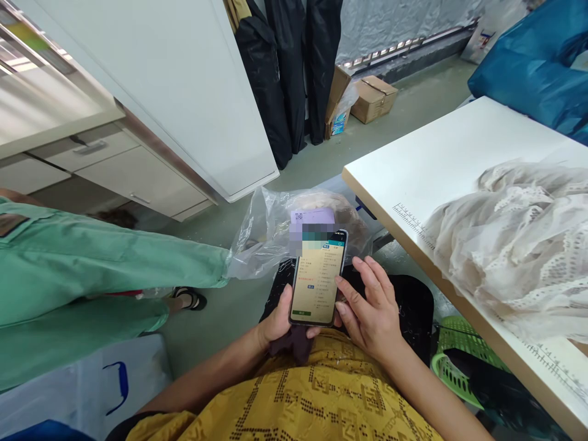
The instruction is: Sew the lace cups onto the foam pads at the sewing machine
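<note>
A smartphone (318, 275) with a lit screen of text rests upright in my left hand (279, 313), whose fingers wrap its lower left edge and underside. At the phone's right edge is my right hand (374, 306), with fingers spread and the index fingertip at the side of the screen. Behind the phone lies a clear plastic bag (261, 236) with pale contents and a lilac paper label (316, 217) on it. Dark purple cloth (294, 344) shows below the phone, on my lap. A blurred patch hides the phone's upper left corner.
To the right, a white table (413, 162) with ruler marks bears heaped cream lace fabric (514, 245). A green basket (459, 367) stands beneath it. At left are a person's green trousers (114, 257) and a clear storage bin (82, 380). Cardboard box (374, 98) stands ahead.
</note>
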`<state>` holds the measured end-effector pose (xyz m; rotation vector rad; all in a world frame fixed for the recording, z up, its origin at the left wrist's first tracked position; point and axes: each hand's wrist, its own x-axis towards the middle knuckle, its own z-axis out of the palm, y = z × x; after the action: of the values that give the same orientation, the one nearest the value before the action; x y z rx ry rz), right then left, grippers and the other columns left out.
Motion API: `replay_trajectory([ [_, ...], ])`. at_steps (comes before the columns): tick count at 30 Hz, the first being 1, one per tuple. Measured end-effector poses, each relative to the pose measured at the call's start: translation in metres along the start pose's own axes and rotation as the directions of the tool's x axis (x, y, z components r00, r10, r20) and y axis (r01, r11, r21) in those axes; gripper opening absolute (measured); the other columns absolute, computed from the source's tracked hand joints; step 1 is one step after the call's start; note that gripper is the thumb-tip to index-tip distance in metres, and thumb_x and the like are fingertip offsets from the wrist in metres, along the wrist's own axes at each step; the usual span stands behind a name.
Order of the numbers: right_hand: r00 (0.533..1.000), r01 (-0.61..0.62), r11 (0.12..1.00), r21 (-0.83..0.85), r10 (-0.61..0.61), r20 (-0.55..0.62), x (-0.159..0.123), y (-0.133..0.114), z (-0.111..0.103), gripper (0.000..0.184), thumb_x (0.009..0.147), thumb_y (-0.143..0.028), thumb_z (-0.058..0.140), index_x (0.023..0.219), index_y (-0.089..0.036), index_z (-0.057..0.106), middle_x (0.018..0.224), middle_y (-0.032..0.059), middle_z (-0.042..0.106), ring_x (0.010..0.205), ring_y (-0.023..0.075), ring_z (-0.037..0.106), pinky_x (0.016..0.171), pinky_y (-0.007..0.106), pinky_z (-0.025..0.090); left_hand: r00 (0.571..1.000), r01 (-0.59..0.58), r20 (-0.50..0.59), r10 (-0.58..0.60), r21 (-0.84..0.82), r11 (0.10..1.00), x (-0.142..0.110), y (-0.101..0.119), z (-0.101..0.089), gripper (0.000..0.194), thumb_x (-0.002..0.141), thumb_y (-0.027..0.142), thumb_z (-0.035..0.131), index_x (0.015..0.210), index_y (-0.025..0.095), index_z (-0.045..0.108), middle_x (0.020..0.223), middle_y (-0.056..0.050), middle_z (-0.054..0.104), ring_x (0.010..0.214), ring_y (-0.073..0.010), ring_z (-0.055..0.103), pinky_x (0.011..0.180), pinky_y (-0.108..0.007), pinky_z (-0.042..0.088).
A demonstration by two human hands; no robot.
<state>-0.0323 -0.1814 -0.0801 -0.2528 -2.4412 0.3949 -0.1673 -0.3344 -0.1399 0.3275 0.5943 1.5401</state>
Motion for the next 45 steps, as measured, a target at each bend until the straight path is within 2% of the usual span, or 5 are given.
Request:
replay_trajectory([
  [19,1.0,0.008,1.0,0.006,-0.008,-0.013,-0.001,0.0,0.001,0.041,0.083,-0.021,0.06,0.125,-0.019,0.058,0.147,0.0144,0.038,0.134,0.0374,0.036,0.102,0.057,0.043,1.0,0.003,0.031,-0.003,0.003,1.0,0.002,0.002,0.001,0.075,0.092,0.07,0.021,0.138,0.018,0.048,0.112,-0.017,0.065,0.067,-0.0167,0.058,0.051,-0.024,0.042],
  [32,0.998,0.051,0.997,0.055,-0.05,-0.035,-0.002,0.0,0.0,0.038,0.084,-0.02,0.057,0.122,-0.017,0.059,0.146,0.014,0.038,0.133,0.0365,0.037,0.103,0.056,0.042,1.0,0.002,-0.013,-0.002,0.036,0.999,0.001,-0.001,-0.006,0.077,0.091,0.071,0.021,0.138,0.017,0.047,0.114,-0.017,0.063,0.064,-0.0148,0.054,0.051,-0.023,0.041],
  [40,0.993,0.12,0.984,0.135,-0.12,-0.007,-0.016,-0.01,0.002,0.028,0.083,-0.023,0.059,0.11,-0.017,0.066,0.135,0.0144,0.052,0.13,0.0332,0.043,0.1,0.053,0.047,1.0,0.02,-0.008,-0.02,0.074,0.997,0.002,0.006,-0.001,0.082,0.088,0.074,0.023,0.133,0.012,0.052,0.101,-0.015,0.067,0.058,-0.0128,0.051,0.052,-0.024,0.04],
  [42,0.988,0.148,0.976,0.161,-0.153,0.018,-0.016,-0.016,0.002,0.026,0.084,-0.025,0.059,0.108,-0.018,0.067,0.13,0.0132,0.056,0.129,0.0313,0.044,0.1,0.051,0.048,0.999,0.016,-0.03,-0.014,0.061,0.998,0.002,0.007,0.002,0.08,0.089,0.074,0.026,0.134,0.013,0.053,0.105,-0.015,0.067,0.065,-0.0151,0.055,0.055,-0.024,0.042],
  [45,0.978,0.191,0.967,0.167,-0.202,0.053,-0.014,-0.023,0.003,0.025,0.086,-0.03,0.058,0.106,-0.02,0.069,0.125,0.0109,0.061,0.129,0.0278,0.046,0.1,0.046,0.048,0.998,-0.003,-0.062,0.006,0.05,0.999,0.002,0.007,0.004,0.073,0.091,0.069,0.03,0.135,0.015,0.053,0.117,-0.013,0.065,0.095,-0.0231,0.06,0.074,-0.03,0.046],
])
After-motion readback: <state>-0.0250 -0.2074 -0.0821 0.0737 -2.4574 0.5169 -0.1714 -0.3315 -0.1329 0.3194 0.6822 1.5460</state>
